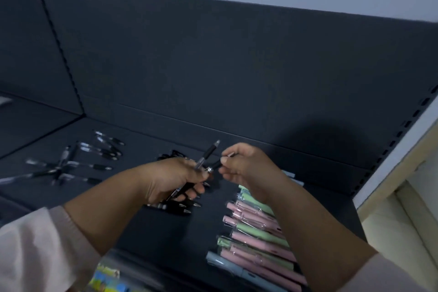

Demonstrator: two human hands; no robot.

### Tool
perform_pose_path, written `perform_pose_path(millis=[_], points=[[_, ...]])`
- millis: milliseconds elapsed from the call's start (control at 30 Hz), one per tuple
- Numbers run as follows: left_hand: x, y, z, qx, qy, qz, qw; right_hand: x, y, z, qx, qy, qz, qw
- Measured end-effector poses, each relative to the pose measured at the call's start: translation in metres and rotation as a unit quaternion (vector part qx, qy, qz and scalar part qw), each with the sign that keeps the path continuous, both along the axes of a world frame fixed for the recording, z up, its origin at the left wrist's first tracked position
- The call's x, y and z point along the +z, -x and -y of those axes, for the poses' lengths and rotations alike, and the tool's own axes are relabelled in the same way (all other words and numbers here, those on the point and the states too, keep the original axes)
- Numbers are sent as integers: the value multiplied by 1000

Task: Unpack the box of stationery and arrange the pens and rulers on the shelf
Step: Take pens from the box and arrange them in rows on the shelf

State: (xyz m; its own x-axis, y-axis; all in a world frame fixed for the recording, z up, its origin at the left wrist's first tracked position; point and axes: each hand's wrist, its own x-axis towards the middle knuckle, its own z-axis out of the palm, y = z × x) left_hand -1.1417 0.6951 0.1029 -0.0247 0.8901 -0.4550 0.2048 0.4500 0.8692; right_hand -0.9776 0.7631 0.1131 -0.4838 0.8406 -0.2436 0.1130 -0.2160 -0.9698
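My left hand (170,179) grips a bunch of black pens (208,153) above the dark shelf (132,227); one pen sticks up and to the right out of the fist. My right hand (246,167) pinches the end of a black pen (216,164) that leads into that bunch. Under my left hand several black pens (176,207) lie on the shelf. A row of pastel pink, green and blue pens (258,242) lies at the right, partly under my right forearm. Several clear pens with black grips (71,163) lie scattered at the left.
The shelf's dark back panel (213,66) rises behind, with a slotted upright (403,128) at the right and another (59,38) at the left. A colourful packet (106,278) shows at the bottom edge. A pale wall edge (388,178) stands at the right.
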Motion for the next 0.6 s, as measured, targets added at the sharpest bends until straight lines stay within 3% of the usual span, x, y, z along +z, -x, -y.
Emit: perform_pose_path(millis=[67, 200, 267, 333, 467, 533, 600], points=[[-7, 23, 7, 67, -47, -26, 996, -7, 15, 0, -5, 27, -9, 1000], [-12, 72, 30, 179, -144, -256, 939, -25, 40, 1, -25, 44, 19, 999], [-11, 91, 45, 157, -151, -370, 903, -32, 53, 4, -31, 33, 55, 997], [-13, 105, 57, 116, -144, -432, 883, -39, 64, 8, -42, 8, 114, 993], [-17, 126, 70, 45, -131, -522, 842, -39, 84, 18, -43, -172, 293, 939], [-17, 139, 77, 14, -156, -542, 825, -35, 103, 30, -38, -230, 285, 930], [-18, 158, 85, -31, -170, -558, 811, -28, 131, 48, -3, -240, 227, 944]])
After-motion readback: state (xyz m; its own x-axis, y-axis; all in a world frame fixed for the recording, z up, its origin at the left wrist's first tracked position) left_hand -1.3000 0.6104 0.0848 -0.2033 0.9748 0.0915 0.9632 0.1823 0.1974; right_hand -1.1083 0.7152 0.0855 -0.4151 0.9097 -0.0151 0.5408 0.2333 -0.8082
